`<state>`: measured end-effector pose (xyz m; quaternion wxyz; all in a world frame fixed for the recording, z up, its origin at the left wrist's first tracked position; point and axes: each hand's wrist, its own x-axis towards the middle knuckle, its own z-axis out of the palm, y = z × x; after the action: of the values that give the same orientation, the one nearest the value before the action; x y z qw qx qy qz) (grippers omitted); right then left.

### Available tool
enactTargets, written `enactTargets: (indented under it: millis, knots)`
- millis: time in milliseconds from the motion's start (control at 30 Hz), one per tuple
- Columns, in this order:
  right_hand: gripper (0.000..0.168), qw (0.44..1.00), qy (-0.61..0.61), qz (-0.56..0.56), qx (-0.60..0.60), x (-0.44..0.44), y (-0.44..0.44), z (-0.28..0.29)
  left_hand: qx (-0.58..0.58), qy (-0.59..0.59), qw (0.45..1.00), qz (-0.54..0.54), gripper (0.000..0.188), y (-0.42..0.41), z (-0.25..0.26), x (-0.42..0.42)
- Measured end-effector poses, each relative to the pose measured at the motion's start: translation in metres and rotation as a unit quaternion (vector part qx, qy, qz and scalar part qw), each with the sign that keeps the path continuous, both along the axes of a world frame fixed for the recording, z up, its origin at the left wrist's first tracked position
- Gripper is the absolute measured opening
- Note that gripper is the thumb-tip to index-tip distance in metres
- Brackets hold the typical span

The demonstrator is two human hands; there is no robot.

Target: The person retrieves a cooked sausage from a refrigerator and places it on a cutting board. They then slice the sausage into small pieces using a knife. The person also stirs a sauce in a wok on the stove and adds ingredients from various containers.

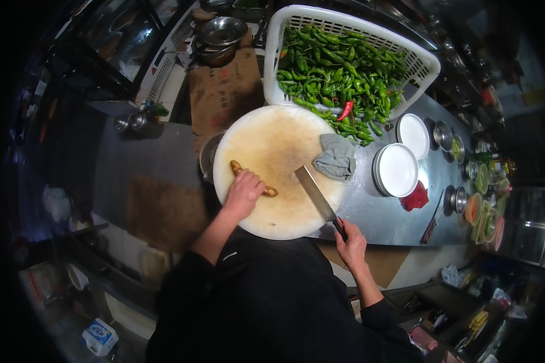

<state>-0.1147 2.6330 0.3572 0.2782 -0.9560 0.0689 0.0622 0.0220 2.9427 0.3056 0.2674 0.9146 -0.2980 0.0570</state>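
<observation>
A thick round chopping board (295,136), pale and stained brown in the middle, lies in front of me. My left hand (245,193) is closed over a brown, glossy, elongated piece of food (270,191), possibly a sausage, on the board's left part. Both its ends stick out past my fingers. In my right hand (352,245) is the dark handle of a kitchen cleaver (315,193). Its blade reaches over the board's right part, apart from the food; whether it touches the board I cannot tell. A crumpled grey cloth (336,156) lies on the board's right edge.
Behind the board stands a white plastic basket (272,68) heaped with green chillies (340,68); some spill out beside a red one (346,110). White plates (396,170), a red cloth (414,196), a knife (431,222) and metal bowls (458,199) occupy the steel counter (359,218) rightward.
</observation>
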Motion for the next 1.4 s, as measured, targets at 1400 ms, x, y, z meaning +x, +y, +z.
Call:
enactTargets:
  millis: [1400]
  knots:
    - [0.022, 0.985, 0.089, 0.135, 0.061, 0.04, 0.04, 0.065, -0.088, -0.091, 0.988, 0.093, 0.019, -0.019, -0.058, -0.039]
